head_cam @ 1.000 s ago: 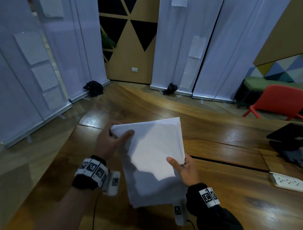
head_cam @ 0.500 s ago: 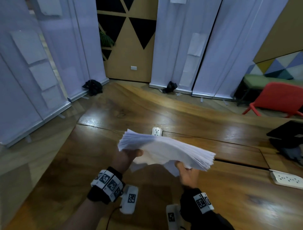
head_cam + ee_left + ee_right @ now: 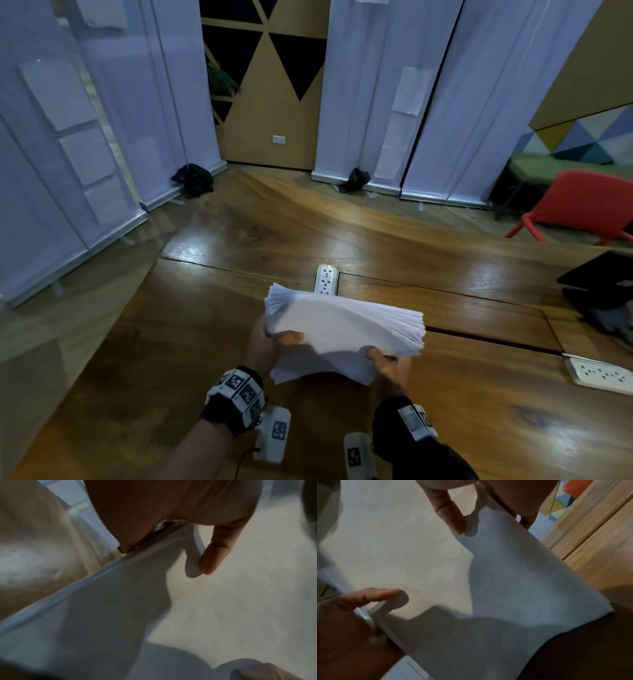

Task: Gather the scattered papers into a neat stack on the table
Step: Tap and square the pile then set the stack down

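Observation:
A thick stack of white papers [image 3: 346, 329] hangs above the wooden table [image 3: 479, 404], bowed upward with its far edges fanned. My left hand [image 3: 274, 339] grips the stack's left near corner, thumb on top. My right hand [image 3: 388, 365] grips its near right edge, thumb on top and fingers beneath. The left wrist view shows the paper sheet [image 3: 102, 608] pinched under my thumb [image 3: 214, 555]. In the right wrist view the papers [image 3: 513, 581] fill the frame, with my right thumb [image 3: 452, 513] lying on them and my left hand [image 3: 359, 601] at the lower left.
A white power strip [image 3: 326, 279] lies just beyond the stack, and another one [image 3: 601, 373] sits at the table's right. A black object [image 3: 603, 287] rests at the far right edge. White banners, a red chair [image 3: 582, 205] and a green bench stand beyond the table.
The stack went from upright facing me to nearly flat and bowed. Both hands lowered with it and shifted slightly right, uncovering the power strip behind.

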